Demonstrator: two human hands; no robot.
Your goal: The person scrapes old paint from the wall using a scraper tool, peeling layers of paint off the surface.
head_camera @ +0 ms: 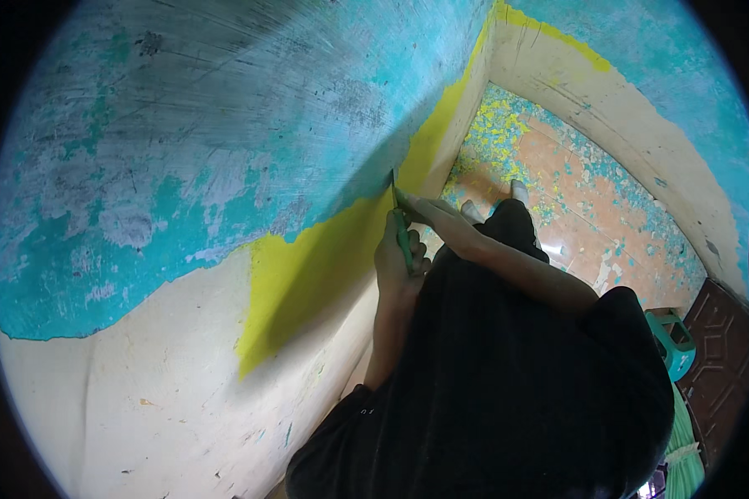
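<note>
My left hand [401, 256] is closed around the green handle of a scraper [403, 240], whose thin blade points up the picture and is seen nearly edge-on. The fingers of my right hand [427, 211] are at the blade's lower part, just above the handle. The blade's tip is at the painted wall [324, 187], near the border between the worn turquoise paint and a yellow patch [306, 268]. Whether the tip touches the wall cannot be told. Below the yellow, the wall has a bare cream surface [137, 374].
Turquoise, yellow and pale paint flakes [493, 134] litter the tiled floor [587, 181] around my feet. A second wall [599, 93] meets the first at a corner. At the lower right are a turquoise plastic stool [679, 362], a dark panelled door [721, 349] and a green bundle [683, 430].
</note>
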